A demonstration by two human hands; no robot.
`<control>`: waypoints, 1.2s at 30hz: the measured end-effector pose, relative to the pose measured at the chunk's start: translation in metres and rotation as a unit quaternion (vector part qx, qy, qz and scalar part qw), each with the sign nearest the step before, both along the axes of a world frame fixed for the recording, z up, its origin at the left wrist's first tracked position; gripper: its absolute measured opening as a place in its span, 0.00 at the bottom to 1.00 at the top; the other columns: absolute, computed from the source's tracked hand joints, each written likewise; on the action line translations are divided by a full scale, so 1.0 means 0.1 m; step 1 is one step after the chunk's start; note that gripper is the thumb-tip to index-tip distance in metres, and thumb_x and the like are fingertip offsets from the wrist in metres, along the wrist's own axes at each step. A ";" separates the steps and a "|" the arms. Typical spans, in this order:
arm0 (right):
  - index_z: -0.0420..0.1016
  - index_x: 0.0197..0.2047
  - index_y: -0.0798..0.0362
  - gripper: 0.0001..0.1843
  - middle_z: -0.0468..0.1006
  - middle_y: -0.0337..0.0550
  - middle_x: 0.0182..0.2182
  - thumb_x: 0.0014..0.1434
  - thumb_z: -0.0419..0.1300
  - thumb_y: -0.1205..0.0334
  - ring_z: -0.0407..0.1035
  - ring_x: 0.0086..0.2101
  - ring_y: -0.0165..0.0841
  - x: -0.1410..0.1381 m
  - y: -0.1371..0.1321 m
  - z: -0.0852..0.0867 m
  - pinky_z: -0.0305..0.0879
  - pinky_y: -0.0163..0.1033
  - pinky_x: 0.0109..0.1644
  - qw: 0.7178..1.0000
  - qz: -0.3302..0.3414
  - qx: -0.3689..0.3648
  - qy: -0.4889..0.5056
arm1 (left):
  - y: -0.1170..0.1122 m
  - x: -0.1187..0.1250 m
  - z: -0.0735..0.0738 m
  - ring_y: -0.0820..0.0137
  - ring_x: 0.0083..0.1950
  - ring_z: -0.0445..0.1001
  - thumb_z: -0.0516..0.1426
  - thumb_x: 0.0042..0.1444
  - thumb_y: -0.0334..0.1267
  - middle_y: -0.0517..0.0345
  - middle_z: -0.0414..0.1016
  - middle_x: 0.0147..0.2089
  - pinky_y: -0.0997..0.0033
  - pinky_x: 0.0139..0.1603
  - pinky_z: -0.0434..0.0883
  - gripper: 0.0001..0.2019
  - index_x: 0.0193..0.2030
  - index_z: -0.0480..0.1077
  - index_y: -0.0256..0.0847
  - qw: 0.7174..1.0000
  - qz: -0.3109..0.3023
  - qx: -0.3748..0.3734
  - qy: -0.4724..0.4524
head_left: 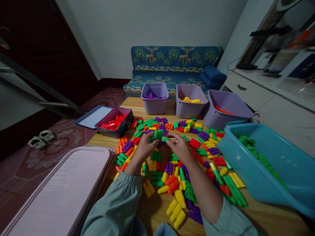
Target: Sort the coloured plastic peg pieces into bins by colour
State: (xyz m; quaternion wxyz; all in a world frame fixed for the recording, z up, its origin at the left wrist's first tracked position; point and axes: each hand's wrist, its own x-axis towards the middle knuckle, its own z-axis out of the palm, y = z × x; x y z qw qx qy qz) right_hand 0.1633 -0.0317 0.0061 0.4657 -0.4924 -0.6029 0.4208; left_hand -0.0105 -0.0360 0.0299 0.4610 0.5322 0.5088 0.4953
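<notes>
Over the middle of the table, my left hand [144, 148] is closed around green plastic building blocks [158, 134] with rounded tips. Close beside it, my right hand [180, 146] pinches a smaller green building block [164, 139] between thumb and fingers. The two hands are nearly together, and I cannot tell whether their pieces touch. Beneath and around them lie many loose blocks in green, yellow, red, orange and purple, among them a yellow block [176, 213] near the front and a long green block [235, 190] at right.
Along the back stand lilac bins holding purple [155, 103], yellow [189, 110] and orange blocks [218, 114]. A blue tub [256, 173] with green blocks is at right. At left are an open tin [125, 126] of red blocks and a pale-lidded box [66, 186]. A patterned sofa [169, 77] stands behind.
</notes>
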 end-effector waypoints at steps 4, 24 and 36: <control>0.74 0.53 0.52 0.26 0.78 0.47 0.46 0.55 0.62 0.48 0.74 0.35 0.33 0.00 -0.03 0.10 0.71 0.37 0.38 0.995 0.020 -0.042 0.083 | -0.04 0.09 0.08 0.68 0.31 0.74 0.69 0.41 0.36 0.55 0.78 0.32 0.73 0.31 0.70 0.16 0.40 0.79 0.38 0.979 -0.105 -0.102 -0.141; 0.78 0.29 0.56 0.21 0.71 0.36 0.20 0.42 0.69 0.46 0.60 0.19 0.24 -0.05 -0.10 0.15 0.62 0.30 0.20 0.977 -0.018 -0.148 0.151 | -0.06 0.07 0.02 0.76 0.23 0.64 0.70 0.37 0.51 0.64 0.67 0.24 0.76 0.22 0.65 0.28 0.41 0.74 0.32 0.979 -0.158 -0.125 0.033; 0.76 0.36 0.57 0.27 0.71 0.37 0.22 0.41 0.68 0.42 0.61 0.21 0.26 0.29 0.06 0.17 0.61 0.32 0.21 0.964 -0.196 -0.063 0.169 | -0.09 0.04 -0.06 0.61 0.50 0.76 0.63 0.52 0.40 0.54 0.79 0.47 0.63 0.52 0.70 0.19 0.51 0.74 0.40 0.974 -0.070 0.066 0.204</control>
